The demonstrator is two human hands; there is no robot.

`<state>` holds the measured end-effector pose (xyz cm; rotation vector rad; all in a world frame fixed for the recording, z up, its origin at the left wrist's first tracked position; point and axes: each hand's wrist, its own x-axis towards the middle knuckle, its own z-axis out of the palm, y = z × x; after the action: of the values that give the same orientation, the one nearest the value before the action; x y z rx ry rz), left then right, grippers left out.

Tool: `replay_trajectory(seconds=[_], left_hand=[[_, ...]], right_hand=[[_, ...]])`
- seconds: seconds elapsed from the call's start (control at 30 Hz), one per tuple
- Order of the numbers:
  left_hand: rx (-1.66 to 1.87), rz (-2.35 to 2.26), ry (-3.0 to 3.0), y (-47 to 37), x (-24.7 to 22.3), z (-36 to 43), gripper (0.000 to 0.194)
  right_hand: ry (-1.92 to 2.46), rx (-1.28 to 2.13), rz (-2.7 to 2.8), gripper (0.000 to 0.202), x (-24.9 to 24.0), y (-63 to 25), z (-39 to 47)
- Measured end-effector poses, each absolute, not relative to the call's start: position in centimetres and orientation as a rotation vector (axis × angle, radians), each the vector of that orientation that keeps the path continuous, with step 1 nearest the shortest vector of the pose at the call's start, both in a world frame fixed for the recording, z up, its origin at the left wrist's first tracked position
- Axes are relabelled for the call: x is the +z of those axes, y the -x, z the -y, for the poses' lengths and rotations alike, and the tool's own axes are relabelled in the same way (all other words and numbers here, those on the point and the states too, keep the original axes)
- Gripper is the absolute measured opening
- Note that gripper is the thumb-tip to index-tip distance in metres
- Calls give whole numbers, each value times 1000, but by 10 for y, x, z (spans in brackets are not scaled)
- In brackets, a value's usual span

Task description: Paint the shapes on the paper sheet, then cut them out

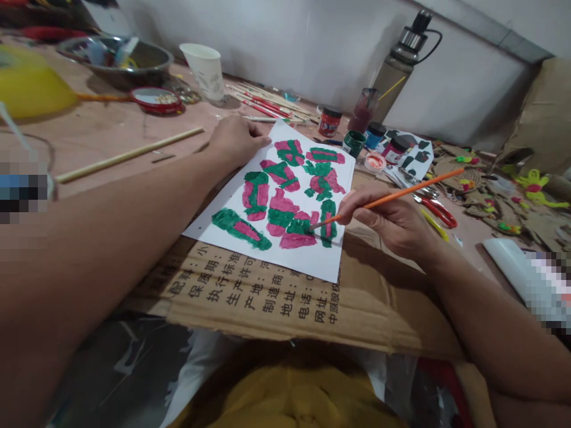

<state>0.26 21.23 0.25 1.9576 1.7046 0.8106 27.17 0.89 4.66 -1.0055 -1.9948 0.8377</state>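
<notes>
A white sheet of paper (232, 205) with pink and green painted patches lies tilted on a piece of cardboard (276, 303). My left hand (234, 142) has its fingers closed at the paper's far left edge; the fingertips are partly hidden. In my right hand (390, 220) is an orange-handled paintbrush (414, 187), gripped near its lower end. The brush tip touches a green patch near the sheet's lower right. Just beyond the paper stand an open jar of green paint (354, 142) and a small lid with pinkish paint (375, 161).
Behind the paper are paint jars (331, 122), wooden sticks (276, 104), a paper cup (205, 71) and a bottle (395, 71). A metal bowl (116, 62) stands at the back left. On the right lie red-handled pliers (439, 211) and cardboard pieces with bright bits (473, 178).
</notes>
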Motion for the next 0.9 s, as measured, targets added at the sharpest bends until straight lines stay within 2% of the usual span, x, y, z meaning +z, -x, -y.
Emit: replay_trajectory(seconds=[0.9], left_hand=[[812,-1725,-1956,-4,0,-212,16]], right_hand=[[849,807,2013,26,30,-265,-11]])
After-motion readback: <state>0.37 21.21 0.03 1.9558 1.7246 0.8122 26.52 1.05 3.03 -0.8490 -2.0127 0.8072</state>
